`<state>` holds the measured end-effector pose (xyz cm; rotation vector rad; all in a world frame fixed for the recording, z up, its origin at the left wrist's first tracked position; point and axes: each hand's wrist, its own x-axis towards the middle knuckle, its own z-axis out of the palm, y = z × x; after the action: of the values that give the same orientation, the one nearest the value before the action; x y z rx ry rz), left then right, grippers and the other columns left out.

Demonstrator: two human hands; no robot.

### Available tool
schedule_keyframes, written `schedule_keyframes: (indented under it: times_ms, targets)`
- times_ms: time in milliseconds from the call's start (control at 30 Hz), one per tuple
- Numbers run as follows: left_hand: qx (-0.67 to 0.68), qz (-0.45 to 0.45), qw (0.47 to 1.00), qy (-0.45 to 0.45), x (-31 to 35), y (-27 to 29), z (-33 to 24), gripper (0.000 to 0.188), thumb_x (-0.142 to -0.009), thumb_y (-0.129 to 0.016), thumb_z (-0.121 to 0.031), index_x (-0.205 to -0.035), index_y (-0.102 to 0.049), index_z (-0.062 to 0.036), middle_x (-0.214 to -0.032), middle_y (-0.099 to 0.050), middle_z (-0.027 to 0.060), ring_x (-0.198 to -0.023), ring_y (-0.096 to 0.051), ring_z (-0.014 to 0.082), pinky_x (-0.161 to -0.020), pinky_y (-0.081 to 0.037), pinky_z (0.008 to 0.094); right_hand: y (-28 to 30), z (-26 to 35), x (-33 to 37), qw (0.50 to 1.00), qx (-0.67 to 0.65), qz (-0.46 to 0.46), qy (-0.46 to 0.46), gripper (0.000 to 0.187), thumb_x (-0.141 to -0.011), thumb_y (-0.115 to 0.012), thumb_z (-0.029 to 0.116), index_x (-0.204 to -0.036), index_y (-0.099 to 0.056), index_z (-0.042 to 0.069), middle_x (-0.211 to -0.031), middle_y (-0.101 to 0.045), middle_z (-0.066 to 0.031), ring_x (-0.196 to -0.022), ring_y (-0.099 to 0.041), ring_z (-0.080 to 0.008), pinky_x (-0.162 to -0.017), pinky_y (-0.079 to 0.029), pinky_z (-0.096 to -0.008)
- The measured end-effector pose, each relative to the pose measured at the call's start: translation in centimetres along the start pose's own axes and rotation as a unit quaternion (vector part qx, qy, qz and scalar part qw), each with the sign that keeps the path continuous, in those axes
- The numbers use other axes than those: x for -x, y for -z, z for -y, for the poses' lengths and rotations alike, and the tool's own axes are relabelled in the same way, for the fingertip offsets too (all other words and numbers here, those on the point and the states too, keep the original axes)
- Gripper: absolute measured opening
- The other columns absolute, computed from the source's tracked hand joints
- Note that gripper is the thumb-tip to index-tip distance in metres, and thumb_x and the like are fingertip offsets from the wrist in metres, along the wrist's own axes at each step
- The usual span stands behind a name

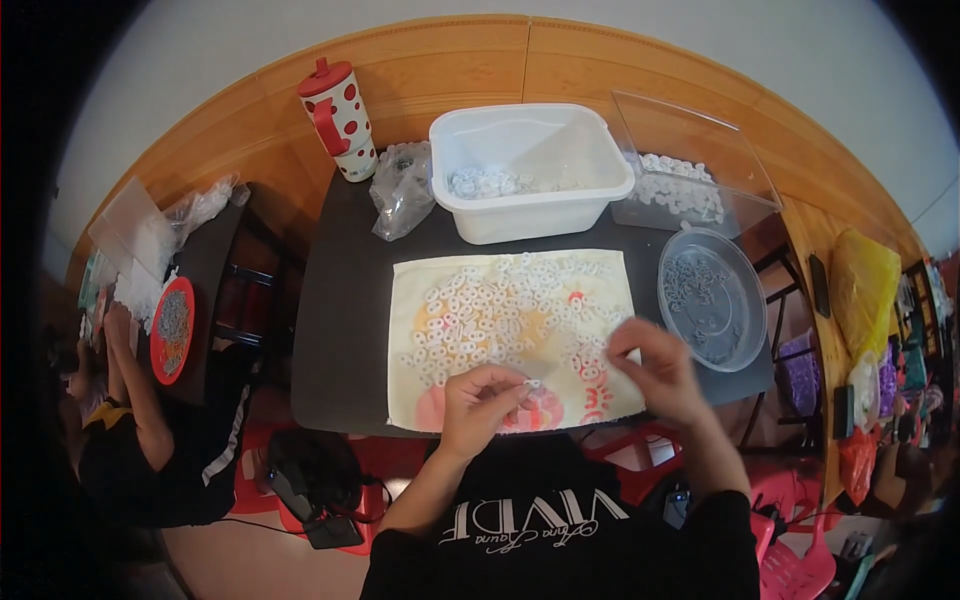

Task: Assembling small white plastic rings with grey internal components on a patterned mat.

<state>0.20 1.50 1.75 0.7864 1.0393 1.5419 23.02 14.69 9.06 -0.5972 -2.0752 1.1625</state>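
Note:
Between the thumb and forefinger of my left hand (480, 405), a small white plastic ring piece (534, 384) is pinched over the front of a pale yellow cloth (408, 290). My right hand (655, 372) is raised above the cloth's right side, its fingers closed in a pinch. Whatever sits in those fingertips is too small to make out. Many white oval ring pieces (470, 310) lie scattered over the cloth. Close to my right hand stands a round clear tub (735, 345) with small grey pieces (695, 280) in it.
A white basin (530, 212) holding pale pieces stands behind the cloth. Beside it are a clear plastic bag (402, 195), a spotted tumbler (345, 125) and a clear box (690, 110) of white parts. At the left, another person's arm (145, 405) is near a red tray (160, 362).

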Motion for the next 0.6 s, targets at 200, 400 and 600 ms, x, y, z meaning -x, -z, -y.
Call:
schedule_keyframes:
  times_ms: [200,400,600]
  targets:
    - [-0.010,0.017,1.000,-0.008,0.0,-0.1,0.0,0.007,-0.093,-0.067,0.004,-0.100,-0.069,0.0023,-0.083,-0.072,0.0079,-0.063,-0.063,0.0077,-0.054,-0.049,0.0203,-5.8,-0.6,-1.1,0.992,-0.069,0.091,-0.049,0.011,-0.091,-0.062,-0.008,-0.098,-0.064,-0.001,-0.094,-0.063,-0.0079,-0.088,-0.062,-0.0182,-0.078,-0.048,-0.0295]
    - [-0.031,0.022,0.999,-0.016,0.4,0.3,0.2,0.008,-0.093,-0.066,0.006,-0.101,-0.069,0.0037,-0.084,-0.071,0.0076,-0.066,-0.063,0.0085,-0.057,-0.051,0.0211,-6.5,-0.8,-1.5,0.993,-0.006,0.121,-0.005,0.010,-0.091,-0.060,-0.007,-0.098,-0.062,0.000,-0.093,-0.062,-0.0103,-0.087,-0.062,-0.0236,-0.077,-0.048,-0.0323]
    - [-0.031,0.024,0.999,-0.019,0.3,0.4,0.0,0.008,-0.094,-0.065,0.005,-0.101,-0.069,0.0042,-0.084,-0.071,0.0075,-0.065,-0.062,0.0080,-0.057,-0.050,0.0210,-6.7,-0.4,-1.8,0.991,0.035,0.124,0.032,0.012,-0.089,-0.061,-0.008,-0.098,-0.060,0.000,-0.092,-0.062,-0.0122,-0.085,-0.061,-0.0291,-0.075,-0.048,-0.0351]
